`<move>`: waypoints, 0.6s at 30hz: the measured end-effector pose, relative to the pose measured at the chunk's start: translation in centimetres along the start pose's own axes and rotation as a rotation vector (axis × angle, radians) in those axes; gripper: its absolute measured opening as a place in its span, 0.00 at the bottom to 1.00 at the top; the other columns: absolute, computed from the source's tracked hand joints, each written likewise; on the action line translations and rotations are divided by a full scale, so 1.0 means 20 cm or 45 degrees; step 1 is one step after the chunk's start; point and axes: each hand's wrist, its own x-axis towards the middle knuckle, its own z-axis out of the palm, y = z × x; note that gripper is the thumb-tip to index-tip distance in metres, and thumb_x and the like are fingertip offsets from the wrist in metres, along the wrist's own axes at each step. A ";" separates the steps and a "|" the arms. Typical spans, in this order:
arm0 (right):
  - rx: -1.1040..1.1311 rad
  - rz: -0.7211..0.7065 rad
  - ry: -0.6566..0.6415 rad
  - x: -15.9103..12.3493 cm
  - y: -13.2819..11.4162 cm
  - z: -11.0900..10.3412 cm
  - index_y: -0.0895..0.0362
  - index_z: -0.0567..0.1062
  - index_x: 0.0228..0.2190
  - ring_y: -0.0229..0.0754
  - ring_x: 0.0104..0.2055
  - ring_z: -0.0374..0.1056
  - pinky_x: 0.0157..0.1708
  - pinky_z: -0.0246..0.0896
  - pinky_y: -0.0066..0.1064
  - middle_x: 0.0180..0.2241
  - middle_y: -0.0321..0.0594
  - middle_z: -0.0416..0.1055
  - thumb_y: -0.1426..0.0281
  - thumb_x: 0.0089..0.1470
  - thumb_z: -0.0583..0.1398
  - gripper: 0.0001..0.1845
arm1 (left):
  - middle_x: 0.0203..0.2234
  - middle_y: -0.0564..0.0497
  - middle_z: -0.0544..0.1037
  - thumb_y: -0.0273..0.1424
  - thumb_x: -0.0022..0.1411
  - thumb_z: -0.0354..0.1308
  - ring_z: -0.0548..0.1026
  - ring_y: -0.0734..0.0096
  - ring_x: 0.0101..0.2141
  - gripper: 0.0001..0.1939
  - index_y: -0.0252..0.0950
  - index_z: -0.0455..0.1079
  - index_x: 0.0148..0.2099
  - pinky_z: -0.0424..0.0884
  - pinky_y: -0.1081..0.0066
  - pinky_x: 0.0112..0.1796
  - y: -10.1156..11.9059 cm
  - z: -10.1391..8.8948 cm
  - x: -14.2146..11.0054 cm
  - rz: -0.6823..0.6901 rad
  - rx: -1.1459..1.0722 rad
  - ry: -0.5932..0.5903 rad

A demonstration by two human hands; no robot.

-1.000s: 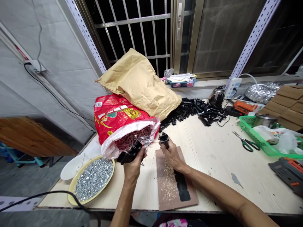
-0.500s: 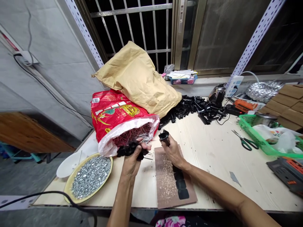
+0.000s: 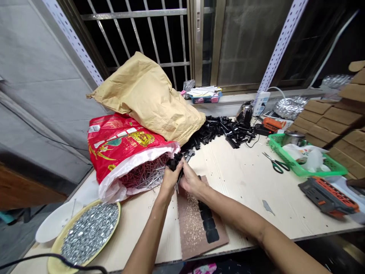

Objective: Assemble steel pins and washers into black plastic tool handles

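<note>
Head view, centre: my left hand (image 3: 170, 180) grasps black pieces (image 3: 174, 161), my right hand (image 3: 191, 183) curls against them, exact hold hidden; just right of centre, one loose black heap (image 3: 219, 131), so much handling seems left.

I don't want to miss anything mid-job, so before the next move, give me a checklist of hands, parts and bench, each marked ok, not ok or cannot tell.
1. Black parts in left hand: ok.
2. Right hand grip: cannot tell, fingers largely hidden.
3. Red bag open, nails exposed: ok.
4. Brown board free of crumbs: not ok, they are scattered over it.
5. Scissors away from both hands: ok.
</note>
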 end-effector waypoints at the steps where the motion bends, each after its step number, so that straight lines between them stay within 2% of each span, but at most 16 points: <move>1: 0.024 0.012 0.003 0.01 -0.02 -0.01 0.55 0.71 0.40 0.44 0.36 0.68 0.36 0.66 0.35 0.33 0.42 0.73 0.45 0.57 0.43 0.31 | 0.34 0.45 0.79 0.39 0.43 0.67 0.75 0.60 0.40 0.23 0.32 0.74 0.41 0.70 0.64 0.42 -0.01 0.02 0.04 0.016 0.075 -0.087; 4: 0.036 0.124 -0.071 0.03 -0.08 -0.09 0.54 0.72 0.41 0.45 0.38 0.69 0.37 0.66 0.38 0.33 0.42 0.74 0.45 0.58 0.39 0.33 | 0.37 0.43 0.79 0.37 0.41 0.68 0.75 0.56 0.41 0.25 0.32 0.73 0.43 0.71 0.62 0.41 -0.04 0.05 0.13 0.100 0.236 -0.314; 8: -0.181 0.284 -0.161 0.05 -0.16 -0.26 0.57 0.72 0.28 0.43 0.30 0.69 0.32 0.67 0.35 0.23 0.43 0.71 0.46 0.58 0.43 0.32 | 0.34 0.44 0.79 0.32 0.42 0.65 0.76 0.56 0.36 0.20 0.33 0.73 0.41 0.71 0.61 0.38 -0.11 0.08 0.26 0.339 0.569 -0.481; 10: -0.441 0.217 -0.163 0.06 -0.19 -0.35 0.58 0.70 0.23 0.40 0.27 0.69 0.31 0.67 0.34 0.21 0.42 0.70 0.49 0.59 0.46 0.29 | 0.32 0.45 0.79 0.30 0.41 0.64 0.76 0.55 0.36 0.18 0.35 0.74 0.39 0.70 0.61 0.39 -0.15 0.11 0.31 0.409 0.698 -0.521; 13: -0.739 0.067 -0.135 0.09 -0.25 -0.48 0.59 0.71 0.21 0.40 0.25 0.69 0.29 0.66 0.33 0.21 0.42 0.70 0.54 0.56 0.54 0.23 | 0.35 0.47 0.79 0.26 0.41 0.62 0.76 0.55 0.38 0.18 0.38 0.74 0.39 0.69 0.62 0.41 -0.23 0.18 0.35 0.448 0.774 -0.594; 16: -0.833 -0.092 -0.011 0.09 -0.34 -0.63 0.58 0.74 0.25 0.39 0.28 0.68 0.30 0.64 0.30 0.26 0.41 0.71 0.60 0.52 0.60 0.14 | 0.36 0.46 0.79 0.25 0.41 0.61 0.75 0.55 0.39 0.20 0.39 0.74 0.42 0.67 0.61 0.43 -0.31 0.23 0.36 0.470 0.866 -0.681; 18: -1.008 -0.336 0.113 0.09 -0.40 -0.72 0.56 0.75 0.29 0.39 0.32 0.67 0.35 0.62 0.30 0.31 0.40 0.71 0.63 0.52 0.60 0.10 | 0.38 0.43 0.78 0.26 0.42 0.62 0.74 0.52 0.41 0.22 0.37 0.74 0.44 0.66 0.58 0.46 -0.36 0.24 0.37 0.478 0.925 -0.711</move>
